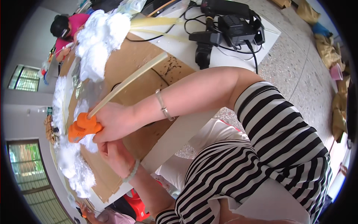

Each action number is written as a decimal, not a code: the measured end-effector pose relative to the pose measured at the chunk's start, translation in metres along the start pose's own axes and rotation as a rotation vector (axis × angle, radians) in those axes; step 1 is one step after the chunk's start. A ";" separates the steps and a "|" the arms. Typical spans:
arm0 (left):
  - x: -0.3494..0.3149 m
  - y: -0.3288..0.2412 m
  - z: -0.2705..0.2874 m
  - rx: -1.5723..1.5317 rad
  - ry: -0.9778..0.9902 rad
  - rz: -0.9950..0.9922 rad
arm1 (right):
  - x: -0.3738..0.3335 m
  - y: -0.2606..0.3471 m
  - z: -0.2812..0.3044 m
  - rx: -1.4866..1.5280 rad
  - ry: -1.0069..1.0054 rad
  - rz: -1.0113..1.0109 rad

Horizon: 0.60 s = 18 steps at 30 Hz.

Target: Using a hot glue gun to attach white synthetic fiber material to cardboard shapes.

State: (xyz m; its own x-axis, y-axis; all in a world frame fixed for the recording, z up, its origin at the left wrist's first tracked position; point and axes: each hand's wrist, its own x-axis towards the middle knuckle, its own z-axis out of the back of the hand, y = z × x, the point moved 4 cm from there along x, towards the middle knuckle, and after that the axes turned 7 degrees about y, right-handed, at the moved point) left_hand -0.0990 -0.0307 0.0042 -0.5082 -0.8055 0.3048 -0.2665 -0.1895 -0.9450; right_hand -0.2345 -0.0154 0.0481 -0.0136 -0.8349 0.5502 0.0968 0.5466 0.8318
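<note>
Striped top (pixel 220 164): black and white, nearest, worn by the person whose two arms reach across to the work.
Right wrist: a clear bangle (pixel 163 106) circles it.
Left wrist: a pale green beaded bracelet (pixel 132 171) circles it.
Right hand (pixel 116 118): wrapped around an orange glue gun (pixel 82 128), its fingers mostly hidden behind the grip.
Left hand (pixel 116 156): just below the right one, fingers curled and drawn together near the glue gun; whether they pinch anything, I cannot tell.
Glue gun: held over the white fluff, beyond both hands; a long translucent glue stick (pixel 130 83) juts from its back, slanting up over the board.
Brown board (pixel 131 59): flat under the hands, dark specks near one edge.
White fluff (pixel 102 43): heaped in a large clump on the board's far side, with more strung along its far edge.
Yellowish sticks (pixel 153 22): lying beside the large clump.
Black devices (pixel 238 28): grouped with cables on the white tabletop (pixel 271 39), at the person's right.
Co-worker (pixel 66 33): across the table, in a pink top and black cap.
Windows (pixel 28 78): barred, in the wall behind.
</note>
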 end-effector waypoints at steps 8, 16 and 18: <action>-0.003 0.003 -0.020 -0.027 0.050 -0.051 | 0.000 0.003 -0.012 -0.066 0.088 -0.005; -0.003 -0.027 0.001 -0.047 -0.090 -0.116 | 0.009 -0.010 -0.016 -0.130 0.214 0.073; -0.004 -0.029 -0.002 -0.041 -0.044 -0.118 | 0.007 -0.017 -0.017 -0.120 0.114 0.064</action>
State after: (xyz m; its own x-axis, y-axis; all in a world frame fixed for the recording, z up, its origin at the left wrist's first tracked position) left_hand -0.0905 -0.0208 0.0301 -0.4347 -0.8032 0.4072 -0.3561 -0.2620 -0.8970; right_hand -0.2196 -0.0318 0.0370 0.1087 -0.8043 0.5842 0.2116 0.5930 0.7769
